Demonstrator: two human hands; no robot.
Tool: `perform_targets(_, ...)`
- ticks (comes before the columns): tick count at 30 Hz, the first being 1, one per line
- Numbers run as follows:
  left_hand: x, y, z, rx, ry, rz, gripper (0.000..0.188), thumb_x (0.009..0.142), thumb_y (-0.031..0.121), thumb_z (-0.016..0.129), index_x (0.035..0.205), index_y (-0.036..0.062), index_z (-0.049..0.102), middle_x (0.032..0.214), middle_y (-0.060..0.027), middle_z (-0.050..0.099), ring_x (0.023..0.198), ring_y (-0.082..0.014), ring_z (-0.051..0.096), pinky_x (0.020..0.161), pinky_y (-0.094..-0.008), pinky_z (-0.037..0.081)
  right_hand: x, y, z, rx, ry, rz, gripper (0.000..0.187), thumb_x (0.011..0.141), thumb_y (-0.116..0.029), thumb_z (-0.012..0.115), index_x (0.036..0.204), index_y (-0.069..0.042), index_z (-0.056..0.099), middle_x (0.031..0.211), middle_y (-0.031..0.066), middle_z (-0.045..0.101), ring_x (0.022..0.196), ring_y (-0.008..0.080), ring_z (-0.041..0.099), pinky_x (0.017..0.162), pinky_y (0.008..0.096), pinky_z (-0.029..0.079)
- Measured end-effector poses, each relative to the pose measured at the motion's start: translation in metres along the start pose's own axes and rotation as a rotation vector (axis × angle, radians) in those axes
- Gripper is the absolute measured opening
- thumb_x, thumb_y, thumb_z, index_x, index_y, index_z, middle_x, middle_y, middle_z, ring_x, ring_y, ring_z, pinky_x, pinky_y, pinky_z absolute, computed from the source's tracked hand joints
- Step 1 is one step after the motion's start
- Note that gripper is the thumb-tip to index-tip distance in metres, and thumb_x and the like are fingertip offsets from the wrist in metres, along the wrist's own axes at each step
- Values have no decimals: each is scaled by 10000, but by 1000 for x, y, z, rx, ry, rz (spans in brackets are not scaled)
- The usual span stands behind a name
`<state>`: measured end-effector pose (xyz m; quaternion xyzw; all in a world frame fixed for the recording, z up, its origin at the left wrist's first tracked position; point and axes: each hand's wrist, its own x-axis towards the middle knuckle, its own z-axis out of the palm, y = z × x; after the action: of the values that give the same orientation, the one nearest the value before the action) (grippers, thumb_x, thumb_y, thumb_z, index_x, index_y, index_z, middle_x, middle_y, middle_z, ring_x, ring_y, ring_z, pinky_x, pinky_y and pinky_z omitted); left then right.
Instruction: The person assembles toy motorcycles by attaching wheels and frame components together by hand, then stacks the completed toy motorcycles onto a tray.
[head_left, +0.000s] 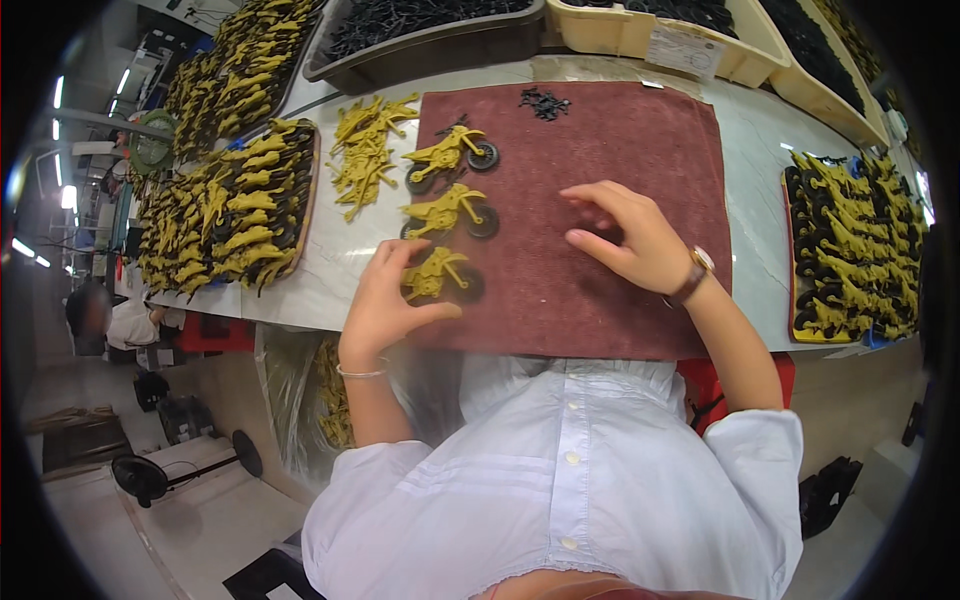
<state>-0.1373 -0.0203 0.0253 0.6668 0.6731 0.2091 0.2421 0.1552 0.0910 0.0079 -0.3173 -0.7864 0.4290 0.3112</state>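
Three yellow toy motorcycles with black wheels stand in a column on the left part of a dark red cloth (560, 280): a far one (445, 155), a middle one (440, 214) and a near one (432, 272). My left hand (385, 305) is beside the near motorcycle, thumb spread from the fingers; its fingertips lie close to the toy's rear, and whether they touch cannot be told. Over the cloth's right half hovers my right hand (640, 238), open, fingers loosely bent, nothing visible in it. A small heap of black parts (543, 103) lies at the cloth's far edge.
Loose yellow motorcycle bodies (362, 150) are piled left of the cloth. Trays of packed toy motorcycles stand at left (235, 210) and right (855, 250). A grey bin (430, 45) and a cream bin (610, 30) of black parts line the back. Another person (130, 325) sits far left.
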Motion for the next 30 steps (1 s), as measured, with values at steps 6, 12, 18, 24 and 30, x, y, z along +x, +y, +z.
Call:
perform_targets(6,0,-7,2,33,-18,49,610,570,178,815,1092,-15,564,948,-120,579,896,-256,552,795,-341,460,76,18,69,-137,-26,35,405,712,-253,759,1008,5,657,829,133,660,715,212,654,655,311,524)
perform_targets(12,39,-1,2,223,167,318,620,570,191,816,1106,29,549,1029,-109,584,1010,-288,530,906,-405,391,91,24,88,-91,-11,78,393,626,-169,765,969,-1,669,785,100,654,677,171,635,642,287,516)
perform_targets(18,62,-6,-6,84,-40,213,771,524,216,854,1174,27,485,997,-134,633,954,-290,603,865,-379,440,92,32,70,95,-175,-130,310,724,-126,726,1001,-9,651,873,97,667,728,147,629,677,277,524)
perform_targets(24,58,7,-6,74,-115,300,591,508,209,840,1003,21,577,881,-146,620,833,-336,599,740,-401,473,138,39,71,-197,223,-41,618,713,-348,750,1168,12,539,1030,199,612,952,322,608,820,385,491)
perform_targets(30,42,25,2,246,37,510,506,493,169,857,899,30,589,793,-111,594,738,-293,571,680,-362,455,180,57,104,-230,21,162,474,520,-216,845,870,-4,605,891,174,634,908,333,608,789,391,491)
